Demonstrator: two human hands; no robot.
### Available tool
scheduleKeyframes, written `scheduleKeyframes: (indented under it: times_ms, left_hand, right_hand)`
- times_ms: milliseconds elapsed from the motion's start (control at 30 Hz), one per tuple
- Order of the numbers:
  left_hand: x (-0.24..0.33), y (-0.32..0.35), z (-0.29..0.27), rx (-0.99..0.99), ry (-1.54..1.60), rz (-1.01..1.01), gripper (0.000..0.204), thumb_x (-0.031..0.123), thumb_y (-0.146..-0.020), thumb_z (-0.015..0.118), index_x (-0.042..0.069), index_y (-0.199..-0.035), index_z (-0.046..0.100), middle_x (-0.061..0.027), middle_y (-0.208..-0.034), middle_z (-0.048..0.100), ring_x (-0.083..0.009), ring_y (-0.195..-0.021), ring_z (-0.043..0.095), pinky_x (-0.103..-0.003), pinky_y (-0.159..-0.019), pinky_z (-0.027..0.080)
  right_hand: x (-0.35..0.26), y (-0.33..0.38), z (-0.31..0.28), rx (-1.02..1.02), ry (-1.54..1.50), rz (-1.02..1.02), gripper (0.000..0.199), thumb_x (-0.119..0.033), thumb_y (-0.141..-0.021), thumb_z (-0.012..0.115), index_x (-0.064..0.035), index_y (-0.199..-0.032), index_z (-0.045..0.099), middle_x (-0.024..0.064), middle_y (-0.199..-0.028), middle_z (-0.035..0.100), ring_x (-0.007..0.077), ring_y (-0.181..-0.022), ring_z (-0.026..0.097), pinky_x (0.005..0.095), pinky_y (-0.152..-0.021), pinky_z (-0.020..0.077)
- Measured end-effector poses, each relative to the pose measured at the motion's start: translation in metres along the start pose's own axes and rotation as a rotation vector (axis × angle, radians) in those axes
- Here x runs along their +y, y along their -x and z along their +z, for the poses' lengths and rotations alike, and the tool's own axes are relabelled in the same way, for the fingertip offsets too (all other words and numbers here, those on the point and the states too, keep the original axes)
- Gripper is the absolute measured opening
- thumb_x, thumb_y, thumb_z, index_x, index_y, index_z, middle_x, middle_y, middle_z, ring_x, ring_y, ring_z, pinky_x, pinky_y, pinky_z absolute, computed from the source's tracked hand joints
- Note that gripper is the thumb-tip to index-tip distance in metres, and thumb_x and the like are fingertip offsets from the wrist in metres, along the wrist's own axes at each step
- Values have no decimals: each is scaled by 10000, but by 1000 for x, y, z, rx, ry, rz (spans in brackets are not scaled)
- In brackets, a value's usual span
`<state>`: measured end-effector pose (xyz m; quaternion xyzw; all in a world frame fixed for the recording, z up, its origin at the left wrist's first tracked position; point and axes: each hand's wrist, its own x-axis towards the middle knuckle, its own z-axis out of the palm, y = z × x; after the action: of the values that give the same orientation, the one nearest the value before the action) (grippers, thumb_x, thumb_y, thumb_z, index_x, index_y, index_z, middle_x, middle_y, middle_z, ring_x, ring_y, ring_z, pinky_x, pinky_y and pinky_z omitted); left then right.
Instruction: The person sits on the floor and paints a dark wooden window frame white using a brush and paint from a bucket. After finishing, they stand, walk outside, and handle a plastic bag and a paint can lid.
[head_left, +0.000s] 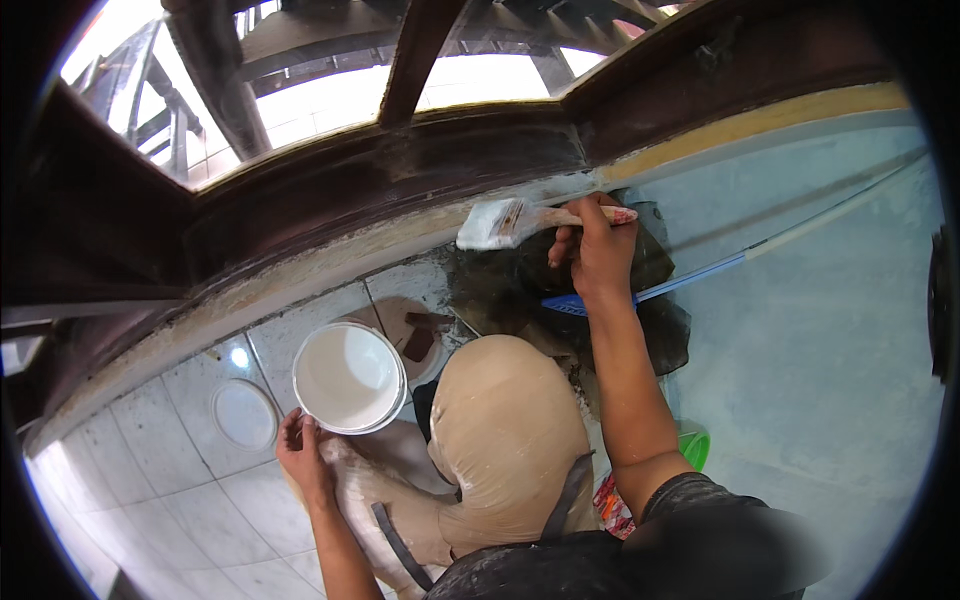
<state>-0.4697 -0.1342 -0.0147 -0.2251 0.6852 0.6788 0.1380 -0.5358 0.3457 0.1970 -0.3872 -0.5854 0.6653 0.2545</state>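
Note:
My right hand is closed around the handle of a wide paintbrush, held nearly level beside the low wall ledge. White paint coats its bristles, which point left, close to the ledge; I cannot tell whether they touch it. Lower left, my left hand grips the near edge of a white bucket. The bucket is tilted toward me and its inside looks white. My knee, in beige trousers spattered with white, is between the two arms.
A round white lid lies on floor tiles left of the bucket. Brown pieces rest behind it. Dark crumpled sheeting and a blue long-handled tool lie under my right arm, near a green container. Dark window frames rise ahead.

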Motion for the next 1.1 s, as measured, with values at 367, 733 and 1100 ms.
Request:
scheduleKeyframes:
  times_ms: [367,733,1100]
  left_hand:
    - [5,0,7,14,12,-19,316,99,-1092,748,-78,-1345,682,-112,-1197,745,-157,-1011,717,-299,-839,628]
    - [3,-1,7,26,14,-31,319,96,-1096,732,-79,-1357,673,-108,-1173,749,-146,-1004,716,-290,-832,626]
    - [-1,-4,3,20,0,-46,328,76,-1097,724,-71,-1385,665,-98,-1193,745,-138,-1014,707,-287,-848,624]
  right_hand:
    - [-4,-46,-48,306,237,-292,195,-60,-984,686,25,-823,618,130,-643,653,235,-434,660,361,-402,544]
    - [8,23,33,77,163,-135,178,-8,-976,655,37,-806,630,100,-643,672,191,-483,701,321,-439,551]
    - [23,-46,-30,129,19,-112,180,-77,-1002,708,24,-866,646,139,-676,668,256,-470,695,370,-412,565]
